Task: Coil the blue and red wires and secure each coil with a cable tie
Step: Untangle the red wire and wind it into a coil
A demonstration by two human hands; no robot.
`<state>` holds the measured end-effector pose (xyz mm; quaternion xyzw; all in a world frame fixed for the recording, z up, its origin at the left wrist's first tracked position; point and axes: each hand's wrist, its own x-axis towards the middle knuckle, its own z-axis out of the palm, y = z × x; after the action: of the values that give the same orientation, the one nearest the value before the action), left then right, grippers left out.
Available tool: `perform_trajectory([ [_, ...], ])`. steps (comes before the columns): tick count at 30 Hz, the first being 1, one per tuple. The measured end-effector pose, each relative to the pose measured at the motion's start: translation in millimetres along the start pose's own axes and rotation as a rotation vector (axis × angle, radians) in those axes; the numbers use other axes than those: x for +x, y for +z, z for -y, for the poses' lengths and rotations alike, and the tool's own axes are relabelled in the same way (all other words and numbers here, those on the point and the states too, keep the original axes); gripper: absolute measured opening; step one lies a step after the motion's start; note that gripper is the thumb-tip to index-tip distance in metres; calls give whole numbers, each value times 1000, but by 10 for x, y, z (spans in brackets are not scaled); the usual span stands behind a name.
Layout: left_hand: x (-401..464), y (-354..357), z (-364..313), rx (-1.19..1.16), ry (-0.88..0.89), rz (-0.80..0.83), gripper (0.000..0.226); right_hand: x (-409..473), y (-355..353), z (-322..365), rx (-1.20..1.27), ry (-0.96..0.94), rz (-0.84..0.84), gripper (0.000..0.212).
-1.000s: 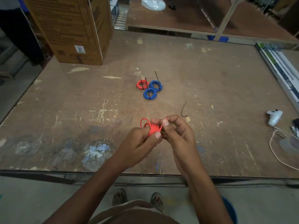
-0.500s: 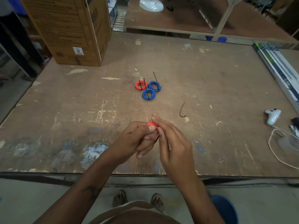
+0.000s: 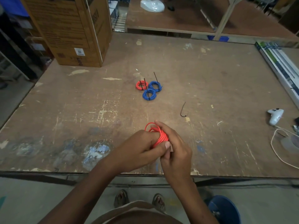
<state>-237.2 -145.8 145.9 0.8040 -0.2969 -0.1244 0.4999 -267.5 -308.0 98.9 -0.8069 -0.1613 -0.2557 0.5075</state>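
Note:
A red wire coil [image 3: 161, 135] sits wound around the fingers of my left hand [image 3: 140, 150], whose thumb presses on it. My right hand [image 3: 175, 147] curls over the coil from the right and grips it. Farther out on the table lie three tied coils: one red coil [image 3: 141, 85] and two blue coils [image 3: 155, 86] [image 3: 149, 94], each with a black cable tie sticking up. A loose black cable tie [image 3: 183, 110] lies bent on the table to the right of my hands.
The worn wooden table [image 3: 80, 118] holds a large cardboard box [image 3: 72, 29] at the back left. A white game controller [image 3: 275, 116] and a white cord [image 3: 278, 147] lie at the right edge. Long flat packages [image 3: 278, 62] lie along the right side.
My right hand has swung around the coil from above to its right side. More of the red wire shows between my hands now than half a second ago.

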Motion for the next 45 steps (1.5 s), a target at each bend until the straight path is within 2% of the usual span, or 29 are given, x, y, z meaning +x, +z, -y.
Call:
perform_trajectory([
  [3, -11, 123, -41, -38, 29, -59, 30, -66, 31, -27, 115, 106, -58, 38],
  [6, -48, 203, -48, -139, -26, -111, 33, -24, -24, -88, 41, 56, -19, 33],
  [10, -70, 100, -31, -307, -53, 33, 47, 51, -119, -165, 62, -7, 96, 32],
  [13, -42, 47, -15, -241, -48, 120, 54, 25, -115, -231, 176, 0, 149, 34],
  [16, -19, 57, -11, -200, -62, 180, 52, -1, -119, -303, 209, 23, 179, 44],
  [20, 15, 68, -21, -220, -130, 180, 52, -24, -147, -361, 89, 48, 197, 29],
  [24, 48, 33, 42, -261, -263, 235, 52, -39, -158, -411, 44, 90, 225, 30],
  [29, 71, -36, 85, -289, -303, 277, 51, -11, -127, -502, -10, 60, 260, 32],
  [31, 81, -37, -17, -282, -337, 198, 51, 31, -122, -536, -44, 34, 275, 38],
  [33, 83, 32, -62, -232, -330, 47, 54, 67, -109, -579, -83, 18, 274, 43],
  [38, 32, 484, 95, 132, -264, -642, 58, 82, 54, -567, -132, -9, 187, 47],
  [39, 24, 507, 136, 155, -248, -739, 56, 77, 72, -565, -155, -8, 171, 51],
  [41, 12, 487, 203, 124, -217, -798, 48, 84, 67, -588, -194, 2, 142, 55],
  [43, 29, 445, 240, 49, -244, -726, 44, 99, 49, -616, -218, 1, 142, 56],
  [45, 70, 425, 303, -121, -274, -694, 43, 102, 64, -598, -219, 10, 148, 59],
])
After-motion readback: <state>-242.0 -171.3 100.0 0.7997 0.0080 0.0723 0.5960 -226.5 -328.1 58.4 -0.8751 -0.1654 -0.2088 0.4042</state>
